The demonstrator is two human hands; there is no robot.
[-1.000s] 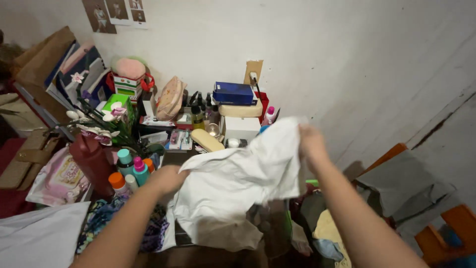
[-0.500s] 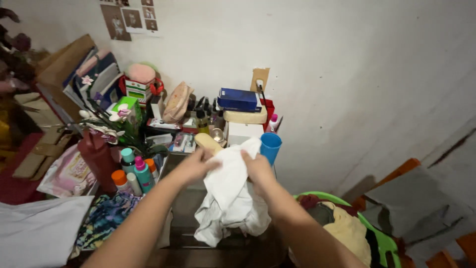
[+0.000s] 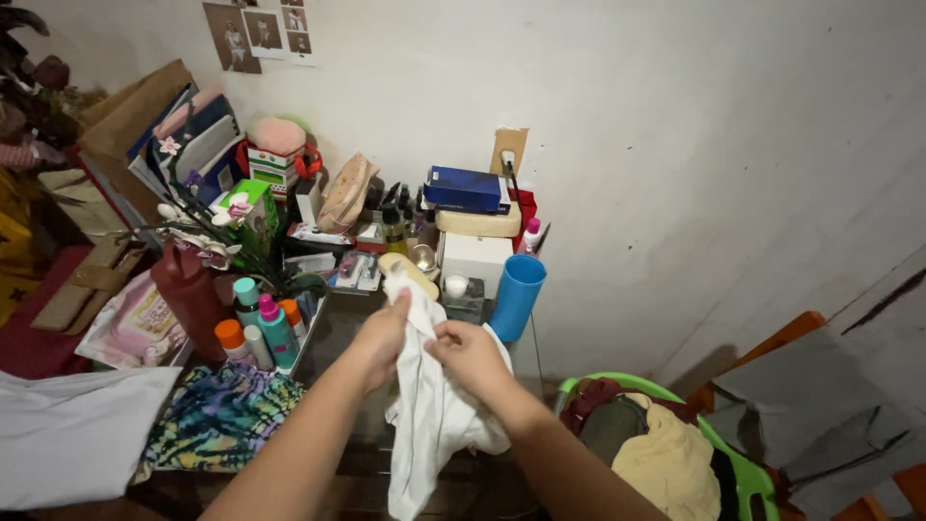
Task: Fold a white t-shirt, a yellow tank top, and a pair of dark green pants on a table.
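- Left hand [image 3: 384,333] closed on the top of the white cloth [image 3: 429,415], thumb and fingers pinching the upper edge.
- Right hand [image 3: 470,355] also clamped on the cloth, just beside the left hand, slightly lower; the 2 hands nearly touch.
- Cloth hangs bunched from both grips, in front of the surface [image 3: 333,333]; its lower end runs to the bottom frame edge.
- Open room: mostly to the right of the hands, along the bare white wall [image 3: 675,145]. Dark bare strip of surface directly under the left forearm.
- Blue cup [image 3: 518,297] stands upright just right of and behind the hands, near the surface's right edge.
- Small clear jar [image 3: 461,294] and white box [image 3: 473,259] sit right behind the cloth's top.
- Left of the hands: cluster of capped bottles [image 3: 258,326], a dark red bottle [image 3: 191,299], artificial flowers [image 3: 207,236]. Tight on that side.
- Patterned fabric [image 3: 220,415] lies flat lower left, beside a white sheet [image 3: 68,434].
- Green basket [image 3: 743,473] with a yellow garment [image 3: 670,458] sits lower right, close to the right forearm.
- Rear of the surface is packed with boxes and small bottles; individual items hard to separate.
- Front edge of the surface is hidden by arms and cloth.
- Orange chair [image 3: 791,333] at right is cut off by the frame.
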